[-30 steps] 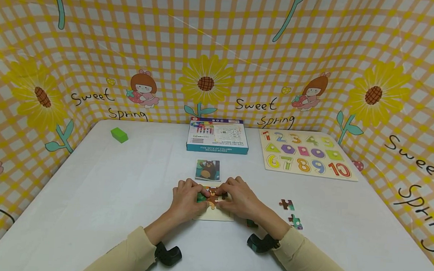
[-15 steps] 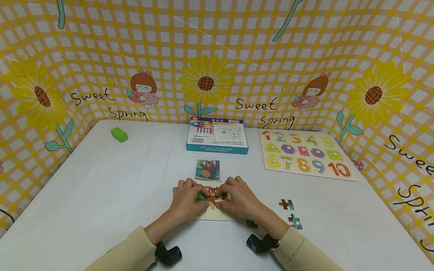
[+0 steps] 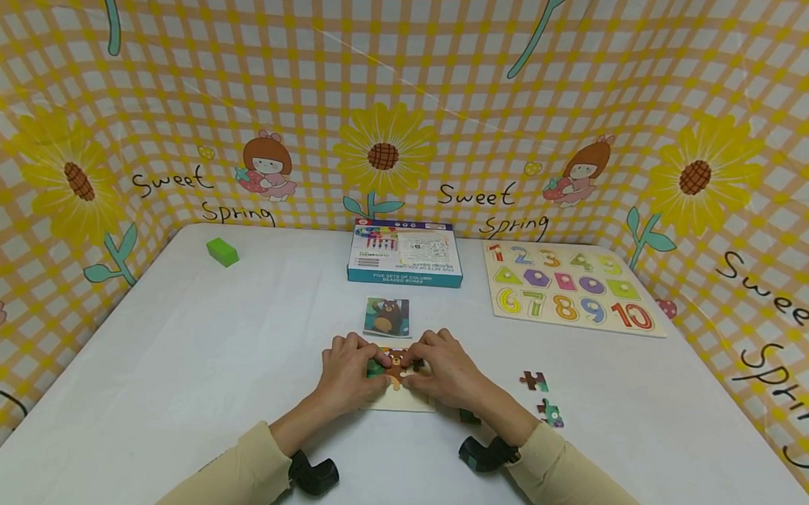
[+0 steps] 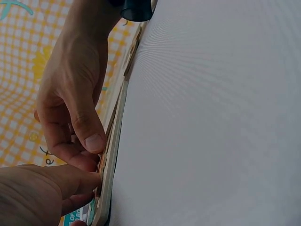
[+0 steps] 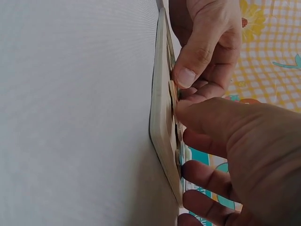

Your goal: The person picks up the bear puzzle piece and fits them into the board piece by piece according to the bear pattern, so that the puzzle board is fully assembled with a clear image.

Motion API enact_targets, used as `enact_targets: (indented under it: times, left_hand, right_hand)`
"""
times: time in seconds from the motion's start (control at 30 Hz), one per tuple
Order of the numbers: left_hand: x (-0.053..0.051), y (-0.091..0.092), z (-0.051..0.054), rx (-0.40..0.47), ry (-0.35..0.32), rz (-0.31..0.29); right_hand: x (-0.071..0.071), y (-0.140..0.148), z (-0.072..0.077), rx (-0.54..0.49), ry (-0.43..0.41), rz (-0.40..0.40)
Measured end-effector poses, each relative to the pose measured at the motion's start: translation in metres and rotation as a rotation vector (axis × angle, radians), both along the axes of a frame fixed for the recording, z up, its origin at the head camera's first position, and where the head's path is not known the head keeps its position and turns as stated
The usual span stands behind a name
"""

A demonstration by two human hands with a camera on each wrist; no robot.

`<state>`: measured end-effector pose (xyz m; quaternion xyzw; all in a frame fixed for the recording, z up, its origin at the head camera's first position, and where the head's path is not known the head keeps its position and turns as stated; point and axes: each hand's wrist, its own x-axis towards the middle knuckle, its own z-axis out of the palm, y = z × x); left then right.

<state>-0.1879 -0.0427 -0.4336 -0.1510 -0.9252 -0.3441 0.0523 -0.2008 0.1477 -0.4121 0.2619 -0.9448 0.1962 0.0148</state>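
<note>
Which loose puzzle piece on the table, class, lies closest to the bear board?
The dark green piece, just right of the board, partly hidden by the right forearm; the brown piece and the teal piece lie farther right.

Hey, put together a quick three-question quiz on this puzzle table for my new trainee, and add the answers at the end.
1. Multiple choice: in the head view, which thing lies directly behind the bear card?
A. the green block
B. the flat box
C. the number board

2. True or false: the left hand and the right hand both touch the bear puzzle.

3. Count: how many loose puzzle pieces show to the right of the right forearm in the head view?

Key: 1. B; 2. True; 3. Two.
</note>
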Motion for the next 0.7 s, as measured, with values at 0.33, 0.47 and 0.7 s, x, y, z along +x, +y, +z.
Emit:
enact_targets:
  times: [0.33, 0.47, 0.7]
  left_hand:
    - [-0.0001, -0.0001, 0.0003, -0.004, 0.007, 0.000]
    - [-0.0002, -0.0001, -0.0005, -0.011, 0.008, 0.002]
    - [0.0005, 0.0000, -0.0003, 0.000, -0.007, 0.002]
  right_hand:
    - [0.0009, -0.0011, 0.0018, -0.005, -0.005, -0.005]
    - [0.0012, -0.0016, 0.0027, -0.010, -0.018, -0.007]
    - [0.0019, -0.0008, 0.0052, 0.002, -0.047, -0.014]
